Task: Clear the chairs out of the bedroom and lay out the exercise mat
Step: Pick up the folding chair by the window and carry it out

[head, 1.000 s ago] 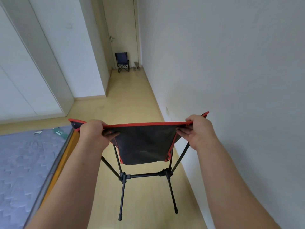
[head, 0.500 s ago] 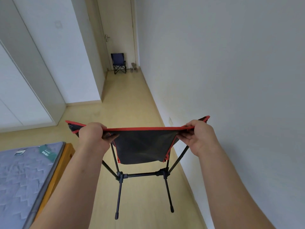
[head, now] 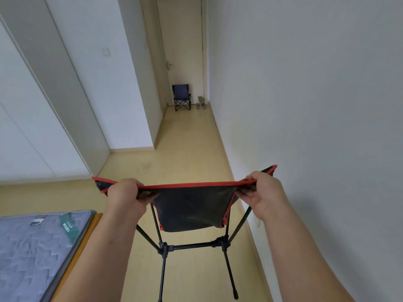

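Head camera looks along a pale wooden floor. Far left lies a grey quilted mattress. Next comes the left hand, its grip curled round the red top hem of the black folding chair, held up between both arms. Far down the hallway a blue chair stands before a closed door. The right hand has its grip closed on the hem's other end, near the white wall.
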Demonstrator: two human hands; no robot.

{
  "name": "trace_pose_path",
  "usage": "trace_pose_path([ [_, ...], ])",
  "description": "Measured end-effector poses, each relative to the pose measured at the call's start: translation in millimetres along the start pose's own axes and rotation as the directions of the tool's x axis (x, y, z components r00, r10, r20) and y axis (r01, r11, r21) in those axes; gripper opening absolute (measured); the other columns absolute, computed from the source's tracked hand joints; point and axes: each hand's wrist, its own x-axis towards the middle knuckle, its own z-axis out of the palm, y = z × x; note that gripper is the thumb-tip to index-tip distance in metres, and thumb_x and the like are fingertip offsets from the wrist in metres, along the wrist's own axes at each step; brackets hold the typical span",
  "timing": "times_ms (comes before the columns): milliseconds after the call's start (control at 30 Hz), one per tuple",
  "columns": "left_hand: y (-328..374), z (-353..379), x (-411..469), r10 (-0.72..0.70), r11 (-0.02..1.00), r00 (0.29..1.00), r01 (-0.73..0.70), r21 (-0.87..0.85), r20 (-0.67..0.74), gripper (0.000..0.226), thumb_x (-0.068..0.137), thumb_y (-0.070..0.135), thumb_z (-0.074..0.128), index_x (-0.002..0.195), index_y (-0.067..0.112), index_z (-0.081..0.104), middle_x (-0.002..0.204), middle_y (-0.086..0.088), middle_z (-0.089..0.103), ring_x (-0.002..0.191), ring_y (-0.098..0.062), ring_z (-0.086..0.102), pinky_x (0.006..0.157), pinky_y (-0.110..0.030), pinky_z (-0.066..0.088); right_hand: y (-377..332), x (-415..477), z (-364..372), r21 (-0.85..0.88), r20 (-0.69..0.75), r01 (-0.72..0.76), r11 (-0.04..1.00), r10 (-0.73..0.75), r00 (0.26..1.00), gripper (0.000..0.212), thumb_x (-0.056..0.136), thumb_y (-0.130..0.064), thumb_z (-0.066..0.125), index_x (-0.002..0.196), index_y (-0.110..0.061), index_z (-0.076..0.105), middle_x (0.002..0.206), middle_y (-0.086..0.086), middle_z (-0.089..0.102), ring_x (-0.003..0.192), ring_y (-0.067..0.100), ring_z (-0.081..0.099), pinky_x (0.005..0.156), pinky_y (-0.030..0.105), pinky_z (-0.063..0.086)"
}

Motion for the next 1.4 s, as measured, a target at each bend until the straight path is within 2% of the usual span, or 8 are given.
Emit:
trace_pose_path([
  [200, 30, 42, 51, -0.061, 0.998, 0.997, 0.061, -0.005, -0.037, 0.013, 0.096, -0.005, 0.047, 0.085, 0.001, 0.048, 0.088, -0.016, 0.061, 0.102, -0.031, 0.066, 0.073, -0.046, 0.058, -10, 61, 41, -0.028, 0.013, -0.008, 1.0, 0.009, 1.0, 0.009, 0.09, 0.002, 0.053, 0.097, -0.003, 0.056, 0.093, 0.02, 0.065, 0.089, 0.036, 0.072, 0.084, 0.051, 0.059],
  [367, 65, 76, 121, -0.047, 0.996, 0.999, 0.044, 0.076, 0.026, 0.018, 0.096, -0.004, 0.049, 0.078, 0.0, 0.048, 0.08, -0.011, 0.058, 0.114, -0.026, 0.063, 0.1, -0.045, 0.051, -12, 123, 94, -0.029, -0.003, -0.015, 0.999, 0.014, 1.0, 0.011, 0.091, 0.002, 0.052, 0.101, -0.003, 0.055, 0.098, 0.022, 0.066, 0.09, 0.038, 0.072, 0.086, 0.052, 0.058],
  [567, 115, 110, 224, 0.007, 0.997, 0.993, -0.016, 0.073, 0.119, 0.018, 0.096, -0.008, 0.039, 0.085, 0.004, 0.046, 0.085, -0.014, 0.052, 0.075, -0.027, 0.06, 0.074, -0.044, 0.06, -11, 193, 170, -0.046, -0.054, -0.043, 0.998, 0.04, 0.998, 0.012, 0.093, 0.003, 0.052, 0.103, -0.003, 0.054, 0.108, 0.024, 0.066, 0.093, 0.038, 0.071, 0.087, 0.053, 0.058],
  [800, 164, 169, 301, -0.159, 0.984, 0.987, 0.155, 0.083, 0.04, 0.008, 0.097, -0.003, 0.049, 0.091, 0.0, 0.054, 0.08, -0.011, 0.059, 0.084, -0.022, 0.062, 0.082, -0.043, 0.059, -20, 254, 226, -0.017, -0.132, -0.042, 0.999, 0.04, 0.99, 0.011, 0.092, 0.004, 0.051, 0.101, -0.002, 0.055, 0.108, 0.027, 0.068, 0.091, 0.038, 0.072, 0.085, 0.051, 0.059],
  [867, 177, 185, 320, -0.143, 0.985, 0.986, 0.133, 0.112, 0.085, 0.005, 0.097, -0.002, 0.051, 0.095, 0.0, 0.055, 0.08, -0.008, 0.059, 0.082, -0.018, 0.062, 0.068, -0.037, 0.06, -24, 275, 245, -0.019, -0.134, -0.044, 0.999, 0.041, 0.99, 0.009, 0.093, 0.004, 0.051, 0.098, -0.002, 0.055, 0.108, 0.026, 0.068, 0.09, 0.037, 0.072, 0.085, 0.051, 0.059],
  [1000, 196, 217, 354, -0.155, 0.988, 0.986, 0.155, 0.005, 0.062, 0.017, 0.098, -0.004, 0.045, 0.083, 0.001, 0.049, 0.079, -0.013, 0.057, 0.095, -0.026, 0.062, 0.092, -0.05, 0.054, -33, 320, 273, -0.023, -0.133, -0.037, 0.999, 0.034, 0.991, 0.019, 0.092, 0.004, 0.051, 0.11, -0.001, 0.055, 0.106, 0.024, 0.069, 0.089, 0.036, 0.073, 0.082, 0.049, 0.06],
  [1300, 245, 312, 439, -0.167, 0.986, 0.986, 0.167, 0.022, -0.024, 0.008, 0.096, -0.004, 0.049, 0.09, -0.001, 0.051, 0.089, -0.017, 0.06, 0.095, -0.03, 0.066, 0.075, -0.052, 0.056, -67, 459, 339, 0.007, -0.067, -0.064, 0.998, 0.064, 0.996, 0.015, 0.094, 0.001, 0.053, 0.107, -0.003, 0.055, 0.107, 0.023, 0.068, 0.092, 0.035, 0.072, 0.084, 0.05, 0.059],
  [1400, 261, 334, 458, -0.177, 0.983, 0.983, 0.179, 0.037, -0.049, 0.009, 0.095, -0.005, 0.05, 0.103, -0.001, 0.055, 0.089, -0.017, 0.062, 0.091, -0.03, 0.066, 0.056, -0.049, 0.053, -75, 492, 359, -0.003, -0.06, -0.068, 0.998, 0.068, 0.996, 0.017, 0.093, 0.001, 0.054, 0.109, -0.003, 0.055, 0.108, 0.023, 0.067, 0.091, 0.034, 0.072, 0.082, 0.049, 0.06],
])
